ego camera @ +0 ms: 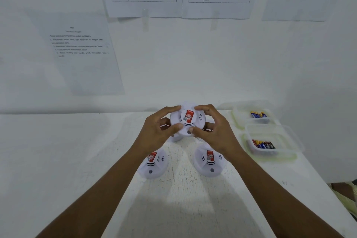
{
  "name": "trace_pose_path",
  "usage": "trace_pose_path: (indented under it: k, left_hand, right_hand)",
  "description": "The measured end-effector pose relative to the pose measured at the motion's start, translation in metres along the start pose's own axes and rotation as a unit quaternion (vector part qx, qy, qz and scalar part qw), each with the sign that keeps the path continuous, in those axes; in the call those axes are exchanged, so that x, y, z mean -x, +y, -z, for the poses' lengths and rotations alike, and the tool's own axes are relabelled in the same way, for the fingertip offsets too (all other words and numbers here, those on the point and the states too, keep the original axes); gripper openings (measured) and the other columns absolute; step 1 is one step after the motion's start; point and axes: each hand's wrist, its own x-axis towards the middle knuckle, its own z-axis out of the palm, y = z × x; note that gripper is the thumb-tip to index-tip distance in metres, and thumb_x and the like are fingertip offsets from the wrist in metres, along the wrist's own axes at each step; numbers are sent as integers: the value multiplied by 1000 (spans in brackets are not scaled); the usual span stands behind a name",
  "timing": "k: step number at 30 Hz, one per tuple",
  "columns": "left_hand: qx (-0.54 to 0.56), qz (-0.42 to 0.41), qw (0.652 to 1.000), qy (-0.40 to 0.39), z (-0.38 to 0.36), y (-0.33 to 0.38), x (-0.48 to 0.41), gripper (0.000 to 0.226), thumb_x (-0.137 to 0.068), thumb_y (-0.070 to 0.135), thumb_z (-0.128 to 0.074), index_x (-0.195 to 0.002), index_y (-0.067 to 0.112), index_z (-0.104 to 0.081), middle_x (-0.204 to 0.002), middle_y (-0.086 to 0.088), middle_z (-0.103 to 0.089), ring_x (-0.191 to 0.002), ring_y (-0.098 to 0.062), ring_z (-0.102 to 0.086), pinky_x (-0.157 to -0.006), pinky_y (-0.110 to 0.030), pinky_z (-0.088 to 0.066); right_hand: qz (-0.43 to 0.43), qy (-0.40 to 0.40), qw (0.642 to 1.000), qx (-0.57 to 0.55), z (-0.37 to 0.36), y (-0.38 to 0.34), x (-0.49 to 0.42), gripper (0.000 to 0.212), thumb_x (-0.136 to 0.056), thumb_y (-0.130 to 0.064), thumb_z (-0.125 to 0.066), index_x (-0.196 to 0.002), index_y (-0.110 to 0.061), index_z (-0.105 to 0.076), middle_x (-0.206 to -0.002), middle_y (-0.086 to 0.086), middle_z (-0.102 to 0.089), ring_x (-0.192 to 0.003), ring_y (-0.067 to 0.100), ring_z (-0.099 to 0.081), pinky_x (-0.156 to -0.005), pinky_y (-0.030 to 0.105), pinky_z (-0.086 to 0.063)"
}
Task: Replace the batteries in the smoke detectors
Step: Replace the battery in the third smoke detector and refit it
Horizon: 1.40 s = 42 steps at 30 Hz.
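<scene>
Head view: both hands' grip (186,121) around smoke detector (188,120).

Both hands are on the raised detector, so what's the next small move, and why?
Probably twist the white round smoke detector open: left hand and right hand grip opposite rims, its red-labelled face is up, and no battery compartment shows yet.

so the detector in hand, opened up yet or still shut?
Shut, as far as visible: the held detector shows its intact front face with red sticker, both hands gripping its rim. Its back is hidden.
</scene>
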Motion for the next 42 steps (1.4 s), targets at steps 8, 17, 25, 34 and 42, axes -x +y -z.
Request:
trace_pose_path:
  k: [8, 17, 25, 34, 42]
  left_hand:
    - [-4, 3, 1000, -4, 2, 1, -2, 48, -83, 18, -74, -127, 28, -59, -121, 7, -66, -96, -19, -70, -77, -35, -61]
    - [-4, 3, 1000, -7, 2, 2, -2, 48, -84, 18, -74, -128, 28, -59, -119, 7, -67, -96, -18, -70, -76, -35, -61]
    - [-2, 5, 1000, -4, 3, 2, -1, 48, -84, 18, -74, -129, 28, -59, -120, 6, -67, -95, -18, -70, -76, -34, -61]
    - [0, 8, 1000, 0, 3, 2, -1, 48, -84, 17, -74, -128, 28, -59, -119, 8, -67, -95, -18, -70, -77, -37, -61]
    - [-5, 10, 1000, -2, 3, 2, -3, 48, -84, 18, -74, -128, 28, -59, -119, 7, -67, -96, -19, -70, -80, -42, -60]
  right_hand:
    - [-19, -14, 999, -30, 8, 1, -3, 37, -85, -18, -76, -118, -30, -63, -113, -7, -68, -88, 22, -72, -79, 49, -60]
    - [-17, -13, 999, -29, 8, 0, -3, 36, -85, -17, -76, -117, -29, -64, -112, -8, -68, -88, 22, -72, -78, 49, -60]
    - [-14, -10, 999, -32, 5, -1, -4, 37, -85, -16, -76, -118, -26, -64, -112, -7, -69, -91, 20, -71, -80, 46, -61]
    - [-19, -9, 999, -30, 5, -1, -5, 37, -85, -17, -76, -118, -27, -64, -112, -7, -69, -90, 20, -72, -78, 44, -61]
    - [-20, -7, 999, -27, 6, -1, -6, 37, -85, -17, -76, -118, -27, -64, -112, -6, -69, -89, 20, -71, -78, 45, -61]
